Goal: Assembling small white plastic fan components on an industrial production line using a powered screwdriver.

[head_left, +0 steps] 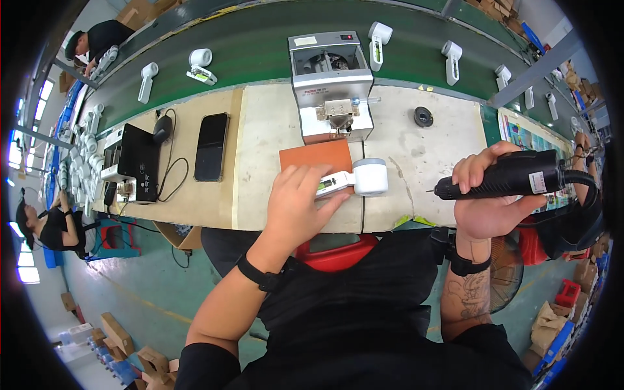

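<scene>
White plastic: round-headed handheld unit (371, 177), near the front edge of the pale worktop (400, 159), taken as clock centre; its handle points between 8 and 9 o'clock and overlaps an orange mat (312, 155) at 10 to 11. Left hand (298, 196), toward 9 o'clock: narrow grip, handle held between thumb and fingers. Right hand (486, 218), toward 3 o'clock: wrapped around a black power tool (513, 177), fingers over the top of its body, thumb below. Tool roughly level, thin tip aimed at 9 o'clock, well apart from the unit; black cord (582, 179) leaves the 3 o'clock end. Silver machine (328, 84) between 11 and 12, just beyond the mat. Small black ring-shaped part (423, 117) between 1 and 2. Dark phone (212, 147) between 9 and 10; black box (144, 162) farther out at 9, thin cable (185, 174) beside it. Green conveyor (260, 58) crosses 12 o'clock, carrying similar white units (453, 52)
</scene>
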{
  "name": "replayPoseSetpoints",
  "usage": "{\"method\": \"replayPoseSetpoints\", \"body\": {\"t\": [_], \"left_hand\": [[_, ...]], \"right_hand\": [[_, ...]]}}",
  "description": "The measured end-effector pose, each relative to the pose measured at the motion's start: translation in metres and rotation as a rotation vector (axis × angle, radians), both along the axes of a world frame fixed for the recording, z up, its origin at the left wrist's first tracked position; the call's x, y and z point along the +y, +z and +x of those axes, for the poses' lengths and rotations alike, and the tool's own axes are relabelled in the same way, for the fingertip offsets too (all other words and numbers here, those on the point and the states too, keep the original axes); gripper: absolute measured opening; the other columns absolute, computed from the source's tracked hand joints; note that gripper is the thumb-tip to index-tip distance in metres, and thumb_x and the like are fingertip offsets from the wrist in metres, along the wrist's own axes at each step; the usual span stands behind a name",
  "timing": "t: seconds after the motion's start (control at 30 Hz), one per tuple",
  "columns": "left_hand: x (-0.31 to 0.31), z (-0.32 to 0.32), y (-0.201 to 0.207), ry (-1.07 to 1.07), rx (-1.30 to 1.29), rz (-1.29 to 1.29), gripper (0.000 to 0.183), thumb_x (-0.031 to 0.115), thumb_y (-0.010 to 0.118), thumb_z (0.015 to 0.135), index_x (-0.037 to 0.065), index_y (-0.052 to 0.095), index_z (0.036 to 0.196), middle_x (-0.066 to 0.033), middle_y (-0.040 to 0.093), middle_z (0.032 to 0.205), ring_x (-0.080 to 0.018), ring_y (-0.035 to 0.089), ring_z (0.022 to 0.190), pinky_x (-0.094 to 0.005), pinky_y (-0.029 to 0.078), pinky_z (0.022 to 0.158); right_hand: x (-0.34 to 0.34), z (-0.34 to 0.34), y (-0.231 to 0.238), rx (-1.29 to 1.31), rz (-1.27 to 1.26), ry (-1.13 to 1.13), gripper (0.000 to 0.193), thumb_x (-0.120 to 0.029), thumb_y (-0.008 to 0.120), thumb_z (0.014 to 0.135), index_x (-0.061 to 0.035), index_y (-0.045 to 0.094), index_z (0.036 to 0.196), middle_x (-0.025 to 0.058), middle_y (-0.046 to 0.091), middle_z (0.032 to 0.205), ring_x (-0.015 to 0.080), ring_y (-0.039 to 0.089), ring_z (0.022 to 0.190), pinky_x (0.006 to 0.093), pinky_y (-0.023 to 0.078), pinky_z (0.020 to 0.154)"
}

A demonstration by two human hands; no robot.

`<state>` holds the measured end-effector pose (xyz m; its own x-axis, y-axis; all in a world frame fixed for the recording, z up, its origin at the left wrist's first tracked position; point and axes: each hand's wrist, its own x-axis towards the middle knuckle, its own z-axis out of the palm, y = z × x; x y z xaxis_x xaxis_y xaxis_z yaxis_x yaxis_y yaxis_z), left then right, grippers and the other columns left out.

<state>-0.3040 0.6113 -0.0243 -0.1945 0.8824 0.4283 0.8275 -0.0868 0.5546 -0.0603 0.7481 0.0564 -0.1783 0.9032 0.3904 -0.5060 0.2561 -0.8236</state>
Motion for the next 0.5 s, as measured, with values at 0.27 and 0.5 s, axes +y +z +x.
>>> {"method": "replayPoseSetpoints", "body": {"t": [0.27, 0.5], "left_hand": [[-0.007, -0.012, 0.026, -0.013, -0.258, -0.054, 0.019, 0.011, 0.083, 0.084, 0.003, 0.073, 0.099, -0.0142, 0.071, 0.097, -0.0335, 0.068, 0.087, -0.0378, 0.053, 0.08], [-0.036, -0.082, -0.004, 0.466, -0.605, -0.088, 0.032, 0.019, 0.072, 0.097, 0.002, 0.064, 0.123, -0.0131, 0.068, 0.089, -0.0196, 0.066, 0.077, -0.0315, 0.052, 0.074]], "right_hand": [[0.006, -0.017, -0.017, -0.289, 0.185, -0.088, 0.106, -0.091, 0.059, 0.079, -0.0014, 0.04, 0.133, 0.0042, 0.052, 0.073, 0.0156, 0.053, 0.062, 0.0317, 0.045, 0.061], [0.007, 0.01, -0.029, -0.299, 0.093, -0.159, 0.085, -0.063, 0.08, 0.085, -0.0038, 0.042, 0.132, 0.0016, 0.054, 0.069, 0.0116, 0.053, 0.059, 0.0257, 0.044, 0.055]]}}
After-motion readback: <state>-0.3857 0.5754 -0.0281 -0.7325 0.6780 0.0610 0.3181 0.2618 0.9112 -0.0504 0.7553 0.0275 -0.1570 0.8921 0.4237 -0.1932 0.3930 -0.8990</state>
